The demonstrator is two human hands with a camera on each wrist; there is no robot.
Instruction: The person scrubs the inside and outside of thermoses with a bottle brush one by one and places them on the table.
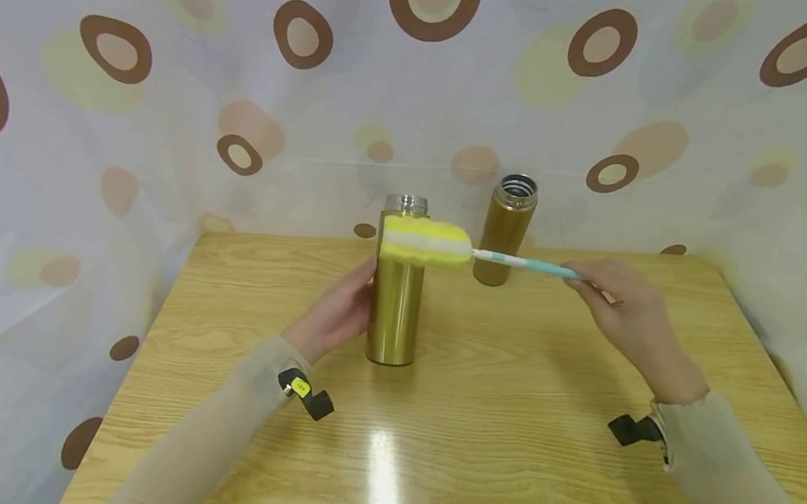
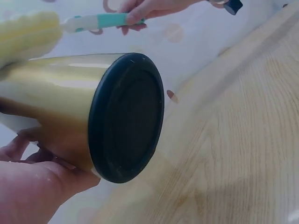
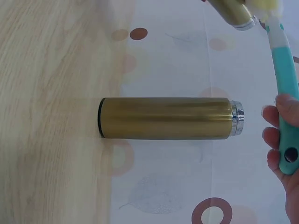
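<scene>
My left hand (image 1: 340, 313) grips a gold thermos bottle (image 1: 395, 310) round its side and holds it upright. Its lid is off, showing a silver threaded neck, and the left wrist view shows its black base (image 2: 128, 119) raised off the table. With fingers and thumb, my right hand (image 1: 626, 313) holds the teal and white handle (image 1: 534, 265) of a bottle brush. The yellow and white sponge head (image 1: 427, 242) points left and overlaps the upper part of the bottle in the head view. A second gold thermos bottle (image 1: 504, 231), also lidless, stands farther back.
A wooden table (image 1: 500, 449) lies under both hands. A white cloth with brown and yellow rounded spots (image 1: 422, 103) hangs behind it and at the sides. The second bottle stands near the back edge, between the brush and the cloth.
</scene>
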